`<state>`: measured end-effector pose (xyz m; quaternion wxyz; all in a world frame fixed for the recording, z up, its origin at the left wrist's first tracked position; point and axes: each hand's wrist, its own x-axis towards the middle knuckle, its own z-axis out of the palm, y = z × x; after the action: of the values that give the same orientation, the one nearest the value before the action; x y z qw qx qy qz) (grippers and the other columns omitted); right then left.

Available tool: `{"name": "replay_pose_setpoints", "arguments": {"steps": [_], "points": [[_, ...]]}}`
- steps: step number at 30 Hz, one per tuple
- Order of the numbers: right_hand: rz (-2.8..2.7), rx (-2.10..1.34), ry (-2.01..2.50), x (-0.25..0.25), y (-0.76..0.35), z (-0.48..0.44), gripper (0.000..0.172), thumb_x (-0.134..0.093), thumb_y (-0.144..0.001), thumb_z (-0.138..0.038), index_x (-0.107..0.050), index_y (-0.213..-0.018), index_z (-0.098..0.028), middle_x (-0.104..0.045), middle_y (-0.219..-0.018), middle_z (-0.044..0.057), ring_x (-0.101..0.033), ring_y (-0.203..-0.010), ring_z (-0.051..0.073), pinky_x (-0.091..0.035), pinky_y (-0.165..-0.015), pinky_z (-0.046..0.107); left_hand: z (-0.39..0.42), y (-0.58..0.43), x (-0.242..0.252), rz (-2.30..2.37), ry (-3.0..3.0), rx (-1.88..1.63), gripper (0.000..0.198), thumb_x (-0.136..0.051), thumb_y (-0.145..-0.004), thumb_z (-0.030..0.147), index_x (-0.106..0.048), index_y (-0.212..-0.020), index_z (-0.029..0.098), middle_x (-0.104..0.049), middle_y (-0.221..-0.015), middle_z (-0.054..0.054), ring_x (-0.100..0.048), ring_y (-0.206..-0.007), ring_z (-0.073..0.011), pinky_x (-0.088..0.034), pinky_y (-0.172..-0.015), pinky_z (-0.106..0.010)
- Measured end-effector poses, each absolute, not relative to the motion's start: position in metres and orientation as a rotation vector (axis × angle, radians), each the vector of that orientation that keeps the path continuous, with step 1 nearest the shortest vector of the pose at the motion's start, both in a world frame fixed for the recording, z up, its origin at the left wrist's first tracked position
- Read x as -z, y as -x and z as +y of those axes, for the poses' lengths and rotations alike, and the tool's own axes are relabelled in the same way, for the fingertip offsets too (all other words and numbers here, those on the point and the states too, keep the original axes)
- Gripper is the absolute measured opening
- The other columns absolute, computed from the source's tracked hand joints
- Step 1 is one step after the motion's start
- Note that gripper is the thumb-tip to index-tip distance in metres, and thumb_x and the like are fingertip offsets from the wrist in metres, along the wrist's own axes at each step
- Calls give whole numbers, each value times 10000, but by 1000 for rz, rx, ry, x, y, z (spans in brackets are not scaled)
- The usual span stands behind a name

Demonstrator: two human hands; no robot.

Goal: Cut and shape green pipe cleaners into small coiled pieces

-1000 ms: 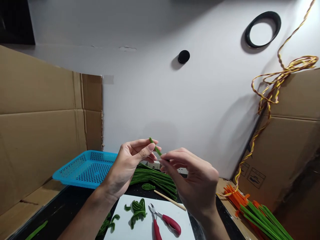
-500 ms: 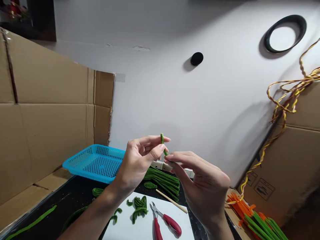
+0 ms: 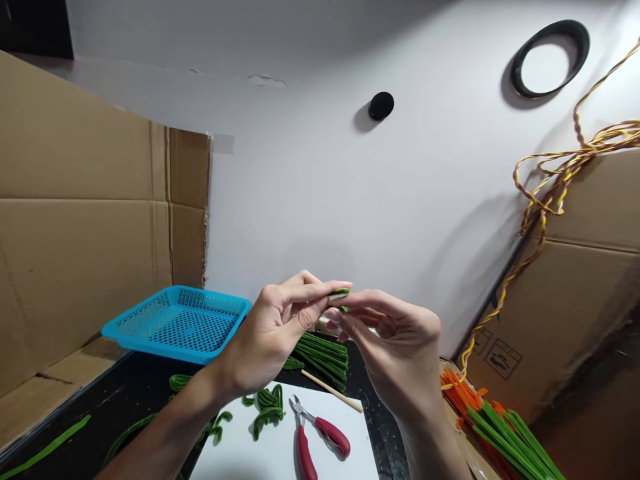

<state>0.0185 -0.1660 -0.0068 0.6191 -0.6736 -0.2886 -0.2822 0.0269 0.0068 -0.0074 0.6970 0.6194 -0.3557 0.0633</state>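
Note:
Between my two hands is a short green pipe cleaner (image 3: pixel 341 292), bent and partly hidden by the fingers. My left hand (image 3: pixel 285 320) pinches it from the left with thumb and forefinger. From the right, my right hand (image 3: pixel 390 333) presses on it with thumb and fingertips. Below them, on a white board (image 3: pixel 240 460), lie several curled green pipe cleaner pieces (image 3: pixel 269 405) and wire nippers (image 3: pixel 320 433) with red handles, jaws pointing away from me. A thin wooden stick (image 3: pixel 333 391) crosses the board's far right corner.
A bundle of long green pipe cleaners (image 3: pixel 325 360) lies behind the board. A blue perforated basket (image 3: pixel 175 343) stands at the left, beside a cardboard wall (image 3: pixel 85 253). Orange and green pipe cleaners (image 3: pixel 505 427) are at the right, below a twisted yellow cord (image 3: pixel 505 287).
The pipe cleaner stood nearly upright and now lies bent over between my fingers. My hands have come closer together, fingertips meeting. The view has shifted slightly to the right.

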Motion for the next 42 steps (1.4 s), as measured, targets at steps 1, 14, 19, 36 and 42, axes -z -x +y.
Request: {"name": "replay_pose_setpoints", "arguments": {"steps": [1,14,19,36,42], "points": [[-661,641,1546,7,-19,-166,84,-863,-820,-198,-849,-902,-209,-738,-784,31,-670,-615,89,-585,-567,152,7,-27,8,-808,-1404,-145,299,-622,-1025,377,-762,-1287,405,-584,-1038,-18,-574,-884,-26,-517,-804,-91],[-644,634,1630,4,-21,-174,143,-854,-844,-213,-864,-987,-221,-741,-756,29,-683,-591,86,-582,-554,115,12,-32,11,-829,-1584,-189,381,-541,-1053,299,-692,-1384,409,-609,-1142,-37,-613,-1093,-100,-509,-993,-205],[-645,634,1743,4,-19,-173,185,-822,-881,-235,-858,-1061,-217,-751,-805,44,-715,-645,115,-595,-564,145,16,-36,10,-798,-1604,-171,349,-564,-1042,337,-726,-1350,371,-611,-1120,-44,-614,-1045,-105,-516,-944,-212],[-617,442,1470,1,-21,-168,182,-832,-893,-310,-850,-959,-142,-750,-779,88,-717,-608,145,-646,-549,189,18,-35,15,-787,-1683,-775,211,-804,-896,290,-750,-1098,320,-719,-999,47,-637,-882,-52,-535,-870,-142],[-609,376,1418,1,-21,-169,212,-828,-893,-331,-816,-883,-120,-745,-764,94,-724,-618,158,-650,-533,205,19,-37,14,-946,-1650,-853,183,-822,-868,203,-786,-1038,262,-775,-957,16,-702,-847,-81,-579,-791,-185]]}}
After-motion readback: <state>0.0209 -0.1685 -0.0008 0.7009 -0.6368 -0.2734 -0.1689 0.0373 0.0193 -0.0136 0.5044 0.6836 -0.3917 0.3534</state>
